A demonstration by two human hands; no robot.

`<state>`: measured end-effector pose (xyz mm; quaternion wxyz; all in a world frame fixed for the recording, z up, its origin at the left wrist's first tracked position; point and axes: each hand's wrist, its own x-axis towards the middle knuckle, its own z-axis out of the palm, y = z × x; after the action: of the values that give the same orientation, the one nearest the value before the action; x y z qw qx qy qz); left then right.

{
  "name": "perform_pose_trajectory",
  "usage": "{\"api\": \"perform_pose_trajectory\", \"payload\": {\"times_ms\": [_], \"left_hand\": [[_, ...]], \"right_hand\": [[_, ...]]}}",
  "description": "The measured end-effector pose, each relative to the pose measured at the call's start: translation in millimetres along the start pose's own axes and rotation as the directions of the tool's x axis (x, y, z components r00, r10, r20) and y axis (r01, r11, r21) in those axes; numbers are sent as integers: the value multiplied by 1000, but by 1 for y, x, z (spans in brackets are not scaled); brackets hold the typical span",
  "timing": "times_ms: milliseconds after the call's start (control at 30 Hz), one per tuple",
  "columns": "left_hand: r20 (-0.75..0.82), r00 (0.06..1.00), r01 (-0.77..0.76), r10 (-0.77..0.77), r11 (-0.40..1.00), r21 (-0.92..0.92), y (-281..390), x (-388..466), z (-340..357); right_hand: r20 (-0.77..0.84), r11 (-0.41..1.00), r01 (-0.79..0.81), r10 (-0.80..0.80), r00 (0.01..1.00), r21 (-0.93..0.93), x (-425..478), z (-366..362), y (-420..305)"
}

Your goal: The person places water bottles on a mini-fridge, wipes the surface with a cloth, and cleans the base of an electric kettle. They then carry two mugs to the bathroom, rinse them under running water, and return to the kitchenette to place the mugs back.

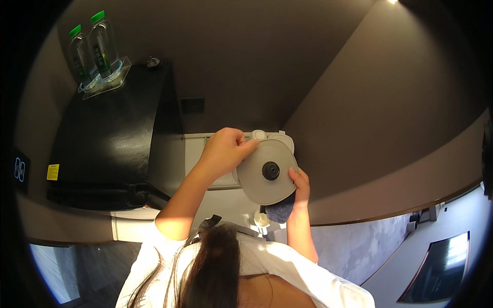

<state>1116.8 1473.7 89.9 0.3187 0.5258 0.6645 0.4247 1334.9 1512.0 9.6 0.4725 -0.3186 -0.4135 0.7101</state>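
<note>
In front of me is a light grey, rounded-square plate with a black round centre connector, which looks like an electric kettle's power base (252,181). My right hand (301,188) grips its right edge, thumb on the face. A dark blue cloth (280,211) hangs beneath that edge, against the same hand. At the upper left rim is my left hand (227,148), fingers curled and thumb pointing along the rim. Its fingertips are hidden, so I cannot tell whether it grips anything. Behind the base, a white tray (196,154) holds pale objects, partly covered.
To the left stands a black cabinet or small fridge (111,134) with a yellow label (53,172). On top are two green-capped bottles (102,46) on a clear tray (104,90). A pale cup (262,218) sits near my body. Brown walls (369,127) enclose the right side.
</note>
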Motion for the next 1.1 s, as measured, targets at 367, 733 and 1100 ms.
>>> {"api": "perform_pose_trajectory", "payload": {"times_ms": [367, 733, 1100], "left_hand": [[-361, 933, -246, 9, 748, -616, -26, -7, 25], [-455, 890, -332, 36, 735, -592, -20, -15, 29], [-425, 905, -294, 31, 766, -571, -35, -12, 25]], "right_hand": [[-70, 898, -46, 85, 994, 438, -16, 27, 5], [-128, 892, -133, 207, 970, 432, -20, 39, -1], [-189, 959, -51, 107, 976, 280, -17, 33, 14]]}}
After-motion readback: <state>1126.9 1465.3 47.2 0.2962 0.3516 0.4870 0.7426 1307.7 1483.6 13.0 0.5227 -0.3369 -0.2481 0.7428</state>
